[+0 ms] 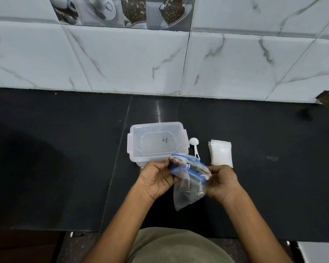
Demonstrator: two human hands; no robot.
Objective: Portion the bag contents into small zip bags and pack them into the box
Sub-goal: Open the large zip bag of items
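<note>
- Both hands hold the zip bag (pixel 188 179) above the bench (pixel 65 149): the left hand (pixel 157 179) pinches the blue zip strip's far-left end, the right hand (pixel 221 182) pinches its near-right end.
- The zip strip's long axis runs from 10 o'clock to 4 o'clock between them; the pouch hangs toward 6 o'clock.
- The box (pixel 157 142), lid on, sits at 12 o'clock of the left hand, which is nearer to it.
- The white scoop (pixel 195 147) lies just right of the box.
- The small zip bags (pixel 220 153) are stacked at 12 o'clock of the right hand.

A clear zip bag (pixel 186 186) edged in blue, a clear lidded box (pixel 157 142), a white scoop (pixel 194 144) and white small bags (pixel 221 154) on a black worktop (pixel 65 149) below grey-veined white tiles (pixel 131 59).
</note>
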